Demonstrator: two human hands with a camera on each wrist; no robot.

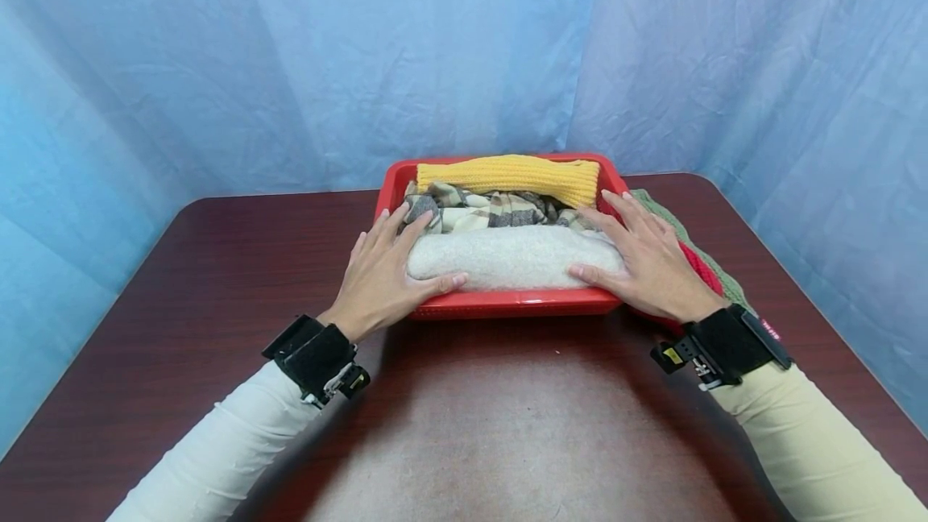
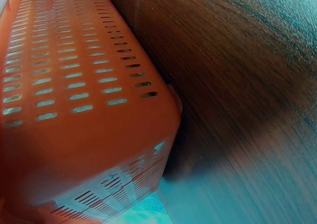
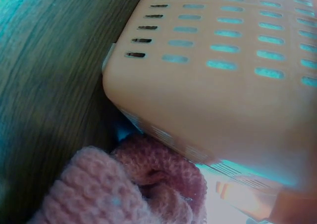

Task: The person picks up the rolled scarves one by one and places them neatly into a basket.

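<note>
My left hand (image 1: 384,268) lies flat over the left end of the cream folded cloth (image 1: 511,258), fingers straight and spread, thumb along the near edge of the cloth, gripping nothing. My right hand (image 1: 645,256) does the same at the right end, palm down, fingers straight, thumb pointing inward along the cloth's near edge. The cloth fills the near strip of the red basket (image 1: 507,304), just inside its front rim.

Behind the cream cloth, toward 12 o'clock, sits a plaid cloth (image 1: 493,209), and behind that a yellow knit (image 1: 511,175) lies against the far rim. The three rolls touch one another and fill the basket from wall to wall.

The basket stands on the dark wooden table (image 1: 217,264), near its far edge. At 9 o'clock from the basket the tabletop is bare out to the left edge; at 6 o'clock it runs bare back toward me. At 3 o'clock a pile of red and green knits (image 1: 706,268) lies on the table tight against the basket's right wall and under my right wrist; the right wrist view shows the knit touching the basket's lower corner. The left wrist view shows the slotted left wall standing on the wood.
</note>
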